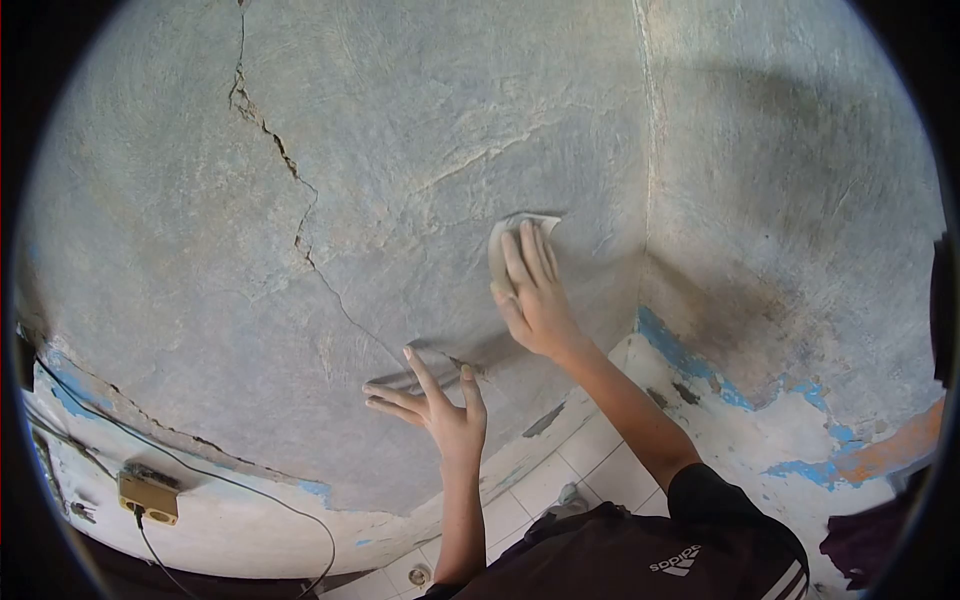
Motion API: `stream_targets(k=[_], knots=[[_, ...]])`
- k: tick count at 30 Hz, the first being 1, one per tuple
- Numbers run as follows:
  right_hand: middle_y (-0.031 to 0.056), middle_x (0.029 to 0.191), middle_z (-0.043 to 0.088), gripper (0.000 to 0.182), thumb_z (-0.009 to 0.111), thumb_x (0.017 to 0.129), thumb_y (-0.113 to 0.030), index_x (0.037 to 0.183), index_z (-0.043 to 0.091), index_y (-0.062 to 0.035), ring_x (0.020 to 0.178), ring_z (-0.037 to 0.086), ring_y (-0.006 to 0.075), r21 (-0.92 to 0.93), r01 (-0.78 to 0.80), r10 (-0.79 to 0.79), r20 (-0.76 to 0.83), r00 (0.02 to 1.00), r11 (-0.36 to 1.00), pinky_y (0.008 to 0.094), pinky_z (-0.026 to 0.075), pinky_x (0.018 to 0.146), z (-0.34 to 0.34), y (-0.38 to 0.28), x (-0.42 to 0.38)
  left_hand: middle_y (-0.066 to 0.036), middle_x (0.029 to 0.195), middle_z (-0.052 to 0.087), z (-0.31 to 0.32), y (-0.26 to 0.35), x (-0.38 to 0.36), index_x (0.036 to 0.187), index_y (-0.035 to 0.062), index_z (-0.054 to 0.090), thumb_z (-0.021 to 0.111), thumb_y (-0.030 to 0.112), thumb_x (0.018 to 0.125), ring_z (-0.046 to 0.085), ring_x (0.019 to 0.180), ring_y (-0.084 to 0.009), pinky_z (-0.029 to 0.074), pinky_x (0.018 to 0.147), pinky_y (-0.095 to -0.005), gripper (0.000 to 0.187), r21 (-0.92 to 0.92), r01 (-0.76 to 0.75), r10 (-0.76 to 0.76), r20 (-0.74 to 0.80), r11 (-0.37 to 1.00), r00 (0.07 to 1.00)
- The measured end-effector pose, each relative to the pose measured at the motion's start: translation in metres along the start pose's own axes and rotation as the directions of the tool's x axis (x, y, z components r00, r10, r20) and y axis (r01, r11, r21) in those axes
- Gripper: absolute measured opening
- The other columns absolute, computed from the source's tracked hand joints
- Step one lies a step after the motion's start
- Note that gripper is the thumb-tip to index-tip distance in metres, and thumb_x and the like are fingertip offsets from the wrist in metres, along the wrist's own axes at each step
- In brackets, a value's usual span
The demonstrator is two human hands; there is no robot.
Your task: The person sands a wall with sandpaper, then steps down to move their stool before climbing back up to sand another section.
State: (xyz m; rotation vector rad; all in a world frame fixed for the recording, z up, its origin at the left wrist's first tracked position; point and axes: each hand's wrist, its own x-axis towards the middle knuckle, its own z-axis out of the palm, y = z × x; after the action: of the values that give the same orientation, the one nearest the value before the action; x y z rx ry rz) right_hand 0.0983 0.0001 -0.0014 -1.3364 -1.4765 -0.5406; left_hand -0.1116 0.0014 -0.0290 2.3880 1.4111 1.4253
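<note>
The nearly flat right hand holds a partly hidden, seemingly papery sheet; the left hand splays empty.

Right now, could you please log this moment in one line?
right hand: holds pale sheet against wall | left hand: open near crack | cable: plugged into socket

2 walls meet at the wall corner: 1 left wall and 1 right wall. Left of the corner are 1 zigzag crack, 1 pale sheet and 2 hands, 1 left hand and 1 right hand. Far left and below it: 1 power socket. Below it: 1 shirt. Cables: number unclear.
</note>
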Motion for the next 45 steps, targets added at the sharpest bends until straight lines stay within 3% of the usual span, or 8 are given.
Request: stream_targets(k=[8,13,16,22,24,31,37,45], knots=[[0.04,0.154,0.023,0.067,0.047,0.102,-0.03,0.151,0.026,0.0096,0.141,0.024,0.0605,0.092,-0.17,0.159,0.116,0.98,0.981,0.063,0.021,0.116,0.04,-0.036,-0.086,-0.042,0.153,-0.024,0.009,-0.01,0.0,0.159,0.0161,0.028,0.067,0.04,0.092,-0.029,0.134,-0.0679,-0.004,0.096,-0.0854,0.081,0.009,-0.03,0.03,0.016,1.0,0.999],[0.041,0.153,0.022,0.067,0.045,0.103,-0.03,0.152,0.023,0.0106,0.142,0.022,0.0595,-0.103,-0.041,0.039,-0.025,0.999,0.994,0.0629,0.02,0.117,0.026,-0.009,-0.035,-0.042,0.154,-0.024,0.012,-0.01,-0.002,0.158,0.0185,0.032,0.066,0.043,0.092,-0.03,0.134,-0.068,-0.006,0.096,-0.0857,0.079,0.024,-0.009,0.008,0.052,1.0,0.999],[0.0411,0.154,0.022,0.066,0.045,0.103,-0.028,0.152,0.024,0.0105,0.143,0.022,0.0582,0.012,-0.164,0.164,-0.143,0.976,0.986,0.0618,0.02,0.117,0.011,0.012,-0.008,-0.041,0.154,-0.023,0.015,-0.008,-0.003,0.158,0.0201,0.031,0.066,0.043,0.092,-0.03,0.134,-0.0674,-0.007,0.096,-0.0854,0.078,0.02,-0.026,0.025,0.055,0.999,0.998],[0.041,0.155,0.018,0.068,0.044,0.103,-0.03,0.154,0.021,0.0095,0.145,0.018,0.057,0.0,-0.226,0.226,0.002,0.974,0.974,0.0606,0.016,0.118,0.026,0.012,-0.068,-0.035,0.159,-0.021,0.021,0.008,-0.005,0.159,0.0181,0.03,0.065,0.044,0.094,-0.027,0.138,-0.0642,-0.003,0.1,-0.0835,0.079,0.04,0.011,-0.015,0.107,0.999,0.994],[0.0404,0.156,0.016,0.069,0.043,0.104,-0.031,0.154,0.02,0.0094,0.146,0.015,0.0557,0.087,-0.393,0.392,0.032,0.919,0.915,0.0603,0.015,0.119,0.027,0.004,-0.075,-0.034,0.16,-0.02,0.028,0.013,-0.007,0.159,0.0179,0.03,0.065,0.042,0.094,-0.026,0.139,-0.0637,-0.002,0.102,-0.0822,0.078,0.042,0.014,-0.017,0.087,0.999,0.996],[0.0389,0.158,0.014,0.066,0.039,0.104,-0.03,0.156,0.019,0.0068,0.147,0.013,0.0555,0.192,-0.271,0.275,0.009,0.961,0.943,0.0602,0.013,0.119,-0.022,0.065,-0.015,-0.033,0.162,-0.011,0.071,0.06,-0.022,0.16,0.0168,0.027,0.065,0.036,0.094,-0.015,0.146,-0.0584,0.003,0.113,-0.0714,0.078,0.021,0.1,-0.101,0.107,0.995,0.989],[0.0401,0.158,0.012,0.067,0.041,0.104,-0.028,0.156,0.018,0.0074,0.146,0.014,0.0574,0.171,-0.353,0.303,0.261,0.916,0.92,0.0622,0.016,0.117,-0.018,0.078,-0.089,-0.034,0.162,-0.01,0.111,0.086,-0.033,0.16,0.0153,0.026,0.065,0.034,0.094,-0.013,0.147,-0.0568,0.004,0.115,-0.0675,0.079,-0.024,0.152,-0.149,0.087,0.988,0.985],[0.0431,0.156,0.01,0.071,0.047,0.102,-0.028,0.154,0.018,0.0112,0.144,0.01,0.0616,0.173,0.019,-0.045,0.145,0.988,0.985,0.0644,0.016,0.117,-0.038,0.078,0.007,-0.033,0.161,-0.015,0.153,0.115,-0.026,0.161,0.0095,0.017,0.054,0.02,0.1,-0.013,0.148,-0.0549,0.0,0.118,-0.0628,0.072,-0.176,0.186,-0.202,-0.079,0.967,0.976]])
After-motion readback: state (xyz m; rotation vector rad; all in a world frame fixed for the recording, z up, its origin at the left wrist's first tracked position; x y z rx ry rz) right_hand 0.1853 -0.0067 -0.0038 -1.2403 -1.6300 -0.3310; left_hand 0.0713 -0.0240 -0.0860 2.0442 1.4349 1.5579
